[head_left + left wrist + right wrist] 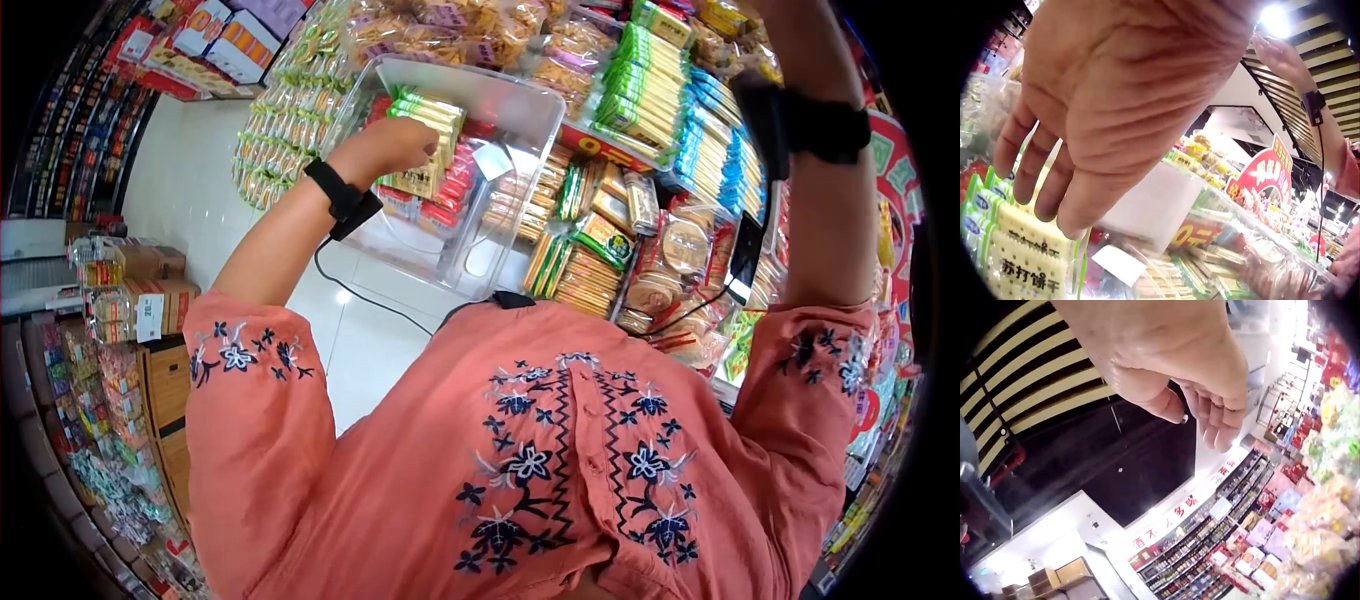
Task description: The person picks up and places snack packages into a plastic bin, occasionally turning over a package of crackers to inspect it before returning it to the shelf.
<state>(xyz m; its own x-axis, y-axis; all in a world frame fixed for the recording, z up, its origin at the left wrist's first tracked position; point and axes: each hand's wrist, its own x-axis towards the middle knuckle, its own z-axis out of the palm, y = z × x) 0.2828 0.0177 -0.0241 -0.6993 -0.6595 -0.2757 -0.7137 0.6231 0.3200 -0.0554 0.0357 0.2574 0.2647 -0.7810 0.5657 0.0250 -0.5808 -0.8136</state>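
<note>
My left hand (400, 145) reaches into a clear plastic bin (545, 105) over a row of soda cracker packs (415, 182) in green-edged clear wrappers. In the left wrist view the fingers and thumb of this hand (1122, 106) point down around the packs' upper edges, and front packs (1029, 265) stand beside the fingertips. Red packs (455, 185) lie beside the crackers in the bin. My right hand (1191, 381) is raised high with its fingers loosely bent and nothing in them. Only its forearm (835, 200) shows in the head view.
To the bin's right are stacked green packs (640, 90), blue packs (715, 140) and round wafers (685, 245). Bagged snacks (450, 35) lie behind it. Cartons (155, 290) stand at the left. A cable (375, 305) hangs from my left wrist.
</note>
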